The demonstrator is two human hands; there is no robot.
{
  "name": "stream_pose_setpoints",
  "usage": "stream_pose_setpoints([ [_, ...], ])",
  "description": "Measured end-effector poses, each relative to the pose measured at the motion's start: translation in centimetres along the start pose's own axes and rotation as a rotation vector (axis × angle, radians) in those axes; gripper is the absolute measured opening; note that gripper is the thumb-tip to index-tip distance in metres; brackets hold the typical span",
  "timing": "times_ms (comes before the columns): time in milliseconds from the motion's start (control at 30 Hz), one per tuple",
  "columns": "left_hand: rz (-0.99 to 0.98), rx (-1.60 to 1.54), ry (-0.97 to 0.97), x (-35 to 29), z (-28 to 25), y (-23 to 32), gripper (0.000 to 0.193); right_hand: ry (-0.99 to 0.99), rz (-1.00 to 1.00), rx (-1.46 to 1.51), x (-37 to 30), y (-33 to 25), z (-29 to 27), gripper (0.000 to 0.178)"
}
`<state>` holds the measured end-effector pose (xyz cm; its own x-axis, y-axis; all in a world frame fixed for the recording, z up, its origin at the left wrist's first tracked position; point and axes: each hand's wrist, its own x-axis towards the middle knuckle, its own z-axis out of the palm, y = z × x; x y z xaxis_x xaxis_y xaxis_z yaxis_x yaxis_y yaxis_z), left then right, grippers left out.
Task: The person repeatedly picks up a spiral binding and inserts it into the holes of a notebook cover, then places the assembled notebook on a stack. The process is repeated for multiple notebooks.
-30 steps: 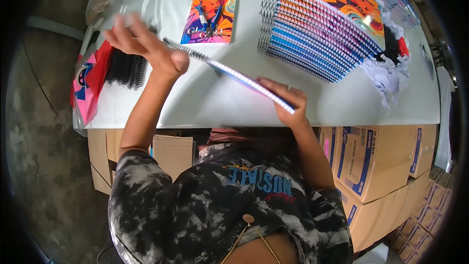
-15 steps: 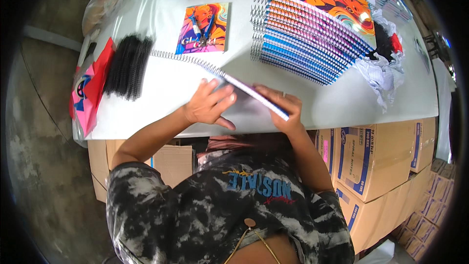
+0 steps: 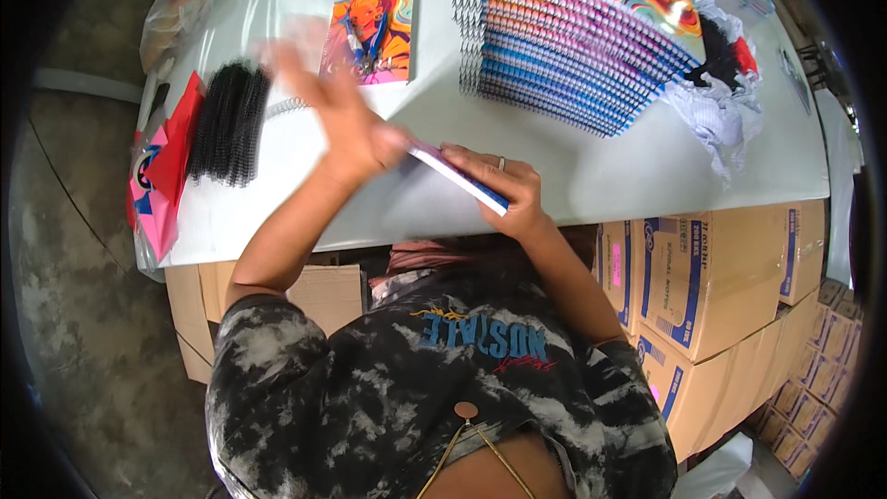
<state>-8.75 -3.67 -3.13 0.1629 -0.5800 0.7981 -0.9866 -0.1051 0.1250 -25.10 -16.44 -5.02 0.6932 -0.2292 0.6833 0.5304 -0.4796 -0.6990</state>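
Between both hands I see a notebook [image 3: 455, 176], gripped by the right hand [image 3: 510, 189]; the left hand [image 3: 347, 126], blurred, is open, a thin spiral [image 3: 288, 107] just beside it, black coils [image 3: 227, 125] farther left.

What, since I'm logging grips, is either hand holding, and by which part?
The right hand holds a notebook toward its right-hand end. The left hand is blurred; whether it holds anything cannot be told.

The shirt [image 3: 370, 407] is mottled black-grey; the chain [image 3: 448, 456], gold; the ring [image 3: 502, 164], pale.
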Motion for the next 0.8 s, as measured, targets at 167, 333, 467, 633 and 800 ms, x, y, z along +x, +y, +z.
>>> stream_pose_setpoints([
  [167, 0.537, 0.024, -0.071, -3.7, -0.5, 1.3, 0.082, 0.042, 0.014, -0.034, -0.2, 0.4, -0.4, 0.039],
  [333, 0.01, -0.302, -0.202, -3.4, 1.2, -2.8, 0.104, 0.015, 0.01, -0.047, 0.7, -0.5, 0.3, 0.032],
  [467, 0.569, -0.101, -0.106, -3.6, 0.2, 2.7, 0.1, 0.108, 0.046, -0.07, 0.5, 0.3, 0.0, 0.037],
  [633, 0.142, 0.012, 0.08, -1.5, 1.4, 2.0, 0.1, 0.056, 0.064, -0.066, 0.1, -0.4, 1.2, 0.041],
  [800, 0.456, -0.133, -0.031, -1.8, 0.2, 3.1, 0.097, 0.075, -0.037, -0.111, 0.0, 0.7, 0.2, 0.048],
])
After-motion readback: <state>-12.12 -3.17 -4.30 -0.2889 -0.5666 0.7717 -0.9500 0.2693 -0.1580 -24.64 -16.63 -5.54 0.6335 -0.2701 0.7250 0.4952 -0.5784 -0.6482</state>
